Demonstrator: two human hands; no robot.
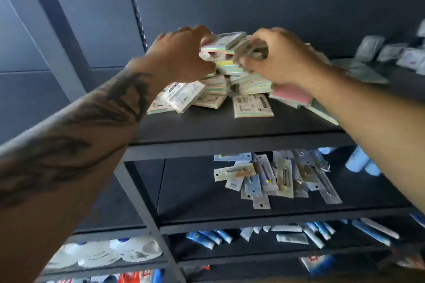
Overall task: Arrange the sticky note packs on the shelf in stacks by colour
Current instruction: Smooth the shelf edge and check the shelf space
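I see a big messy heap of sticky note packs [220, 76] on the top shelf [230, 126], in the middle of the frame. The packs lie every which way, some flat, some tipped over. I think the job has only just begun, because I see no neat stack of one colour yet.

The left hand [181, 53] is at the upper left of the heap. Its fingers are curled round a pack at the top, so it holds that one. The right hand [273, 57] is at the upper right of the heap. Its fingers pinch another pack, but the picture is blurry there and I cannot tell the colour.

A pink pack [292, 94] peeks out just under the right wrist. A pale pack [253, 105] lies flat in front of the heap. Nearly all the sorting is left to do
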